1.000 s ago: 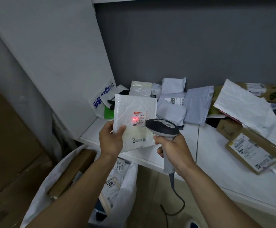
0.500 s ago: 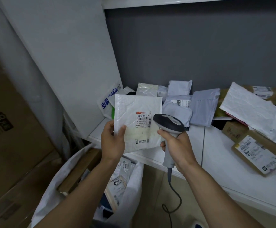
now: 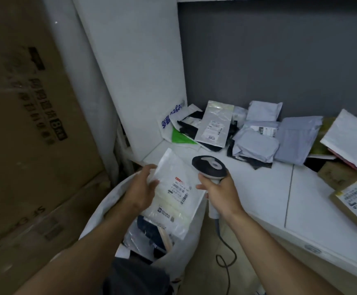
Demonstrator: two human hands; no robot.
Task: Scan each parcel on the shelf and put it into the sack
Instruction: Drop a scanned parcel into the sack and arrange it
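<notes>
My left hand [image 3: 140, 187] grips a white bubble mailer [image 3: 176, 196] by its left edge, label up, tilted over the mouth of the white sack [image 3: 100, 211]. The sack stands on the floor below the shelf's front edge and holds several parcels. My right hand [image 3: 218, 190] holds a grey barcode scanner [image 3: 209, 166] by its handle, just right of the mailer; no red light shows on the label. Several more parcels [image 3: 256, 141] lie piled at the back of the white shelf [image 3: 258, 188].
Big cardboard boxes [image 3: 24, 124] stand to the left. A white side panel [image 3: 135, 71] rises at the shelf's left end. A brown labelled box [image 3: 356, 205] lies at the shelf's right. The scanner's cable [image 3: 226, 254] hangs down toward the floor.
The mailer has come down from upright over the shelf edge to lying tilted above the sack. The red scan light has gone out. The scanner has stayed beside it.
</notes>
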